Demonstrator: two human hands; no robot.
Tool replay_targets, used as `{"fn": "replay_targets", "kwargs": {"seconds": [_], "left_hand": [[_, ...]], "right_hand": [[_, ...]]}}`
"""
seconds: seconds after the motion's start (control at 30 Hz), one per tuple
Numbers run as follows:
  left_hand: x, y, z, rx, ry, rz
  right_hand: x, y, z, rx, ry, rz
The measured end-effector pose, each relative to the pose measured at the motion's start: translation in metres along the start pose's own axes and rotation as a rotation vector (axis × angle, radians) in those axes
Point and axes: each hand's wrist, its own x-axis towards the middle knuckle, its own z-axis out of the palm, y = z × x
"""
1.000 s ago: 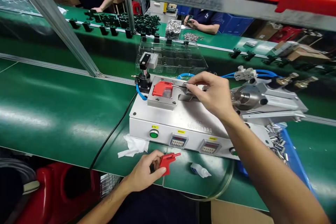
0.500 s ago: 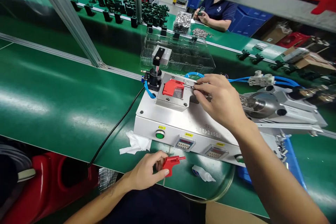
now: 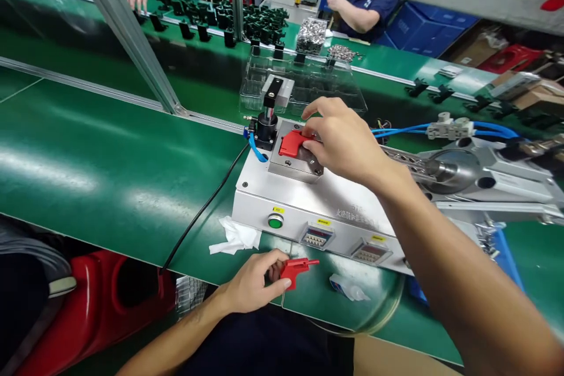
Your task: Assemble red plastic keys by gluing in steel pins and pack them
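Note:
My left hand (image 3: 258,283) pinches a red gun-shaped plastic piece (image 3: 294,273) between thumb and fingers, low over the front of the bench. A thin red prong on that piece points right. My right hand (image 3: 341,138) is over the metal fixture block (image 3: 293,169), its thumb and a fingertip closed on the right end of a second red plastic piece (image 3: 291,143). This second piece lies in the block's recess, and my fingers hide its right end. Beside the block stands a black clamp cylinder (image 3: 267,127) with a swing arm above it.
The silver machine box (image 3: 330,197) carries a green button (image 3: 275,221) and counters. A small white bottle (image 3: 348,288) and a white tissue (image 3: 238,235) lie in front. Behind are a clear tray (image 3: 308,82), black parts (image 3: 264,23) and two co-workers. A metal feeder (image 3: 476,170) stands right.
My right hand has moved left from a thin metal rod beside the fixture onto the red piece in it. The left hand keeps its red piece. A co-worker's hand has reached left.

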Motion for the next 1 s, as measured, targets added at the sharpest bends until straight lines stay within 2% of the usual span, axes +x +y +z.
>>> {"fn": "replay_targets", "kwargs": {"seconds": [0.07,0.13,0.2,0.27,0.33,0.4,0.5,0.57,0.6,0.67,0.77,0.83,1.0], "left_hand": [[0.000,-0.002,0.000,0.007,0.009,0.000],[-0.001,-0.005,0.000,-0.011,0.014,0.004],[-0.006,-0.005,-0.003,-0.042,0.035,0.034],[-0.012,0.004,-0.010,-0.052,0.073,0.096],[-0.015,0.022,-0.024,-0.011,0.116,0.194],[-0.009,0.050,-0.044,0.077,0.171,0.323],[0.025,0.100,-0.076,0.275,0.282,0.506],[0.060,0.131,-0.093,0.450,0.349,0.544],[0.078,0.145,-0.099,0.554,0.367,0.527],[0.110,0.166,-0.106,0.763,0.332,0.440],[0.137,0.184,-0.108,1.009,0.220,0.275],[0.141,0.191,-0.106,1.137,0.188,0.204],[0.134,0.204,-0.094,1.407,0.172,0.088]], "right_hand": [[-0.007,-0.007,-0.016,0.015,0.064,0.030],[-0.025,-0.014,-0.035,0.021,0.194,0.062],[-0.054,-0.020,-0.051,0.011,0.300,0.073],[-0.089,-0.020,-0.058,-0.006,0.296,0.064],[-0.124,-0.017,-0.055,-0.021,0.238,0.068],[-0.154,-0.011,-0.047,-0.027,0.174,0.094],[-0.183,-0.005,-0.033,-0.018,0.125,0.138],[-0.193,-0.003,-0.028,-0.004,0.142,0.145],[-0.196,-0.002,-0.027,0.006,0.153,0.149],[-0.199,-0.001,-0.025,0.035,0.170,0.162],[-0.202,-0.001,-0.025,0.085,0.169,0.207],[-0.203,-0.001,-0.024,0.113,0.165,0.236],[-0.204,0.001,-0.022,0.153,0.171,0.246]]}}
